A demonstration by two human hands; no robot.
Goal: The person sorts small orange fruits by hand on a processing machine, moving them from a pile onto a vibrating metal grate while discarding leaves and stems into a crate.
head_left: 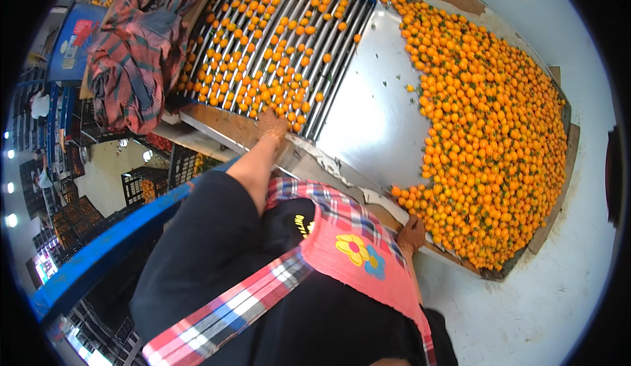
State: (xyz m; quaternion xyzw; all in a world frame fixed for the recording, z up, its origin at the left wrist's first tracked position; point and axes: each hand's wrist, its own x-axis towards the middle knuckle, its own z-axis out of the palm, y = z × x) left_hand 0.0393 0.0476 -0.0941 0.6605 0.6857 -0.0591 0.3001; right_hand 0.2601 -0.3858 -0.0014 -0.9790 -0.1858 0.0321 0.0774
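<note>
My left hand (271,126) reaches to the near edge of a metal roller conveyor (320,113). Its fingers stretch out beside small orange kumquats (266,95), scattered and clustered over the rollers; nothing is visibly held. At the near edge of a smooth metal sorting table (365,96), my right hand (412,233) rests low against the wooden rim. Close by it lies the front corner of a large heap of kumquats (490,129) with bits of green leaf. How the right fingers are bent is too small and dark to make out.
A crumpled plaid cloth (141,50) hangs over the conveyor's left side, near a blue drum (72,47). A blue rail (112,241) runs along my left. Black crates (141,185) stand on the floor below. A white wall (572,50) closes off the right.
</note>
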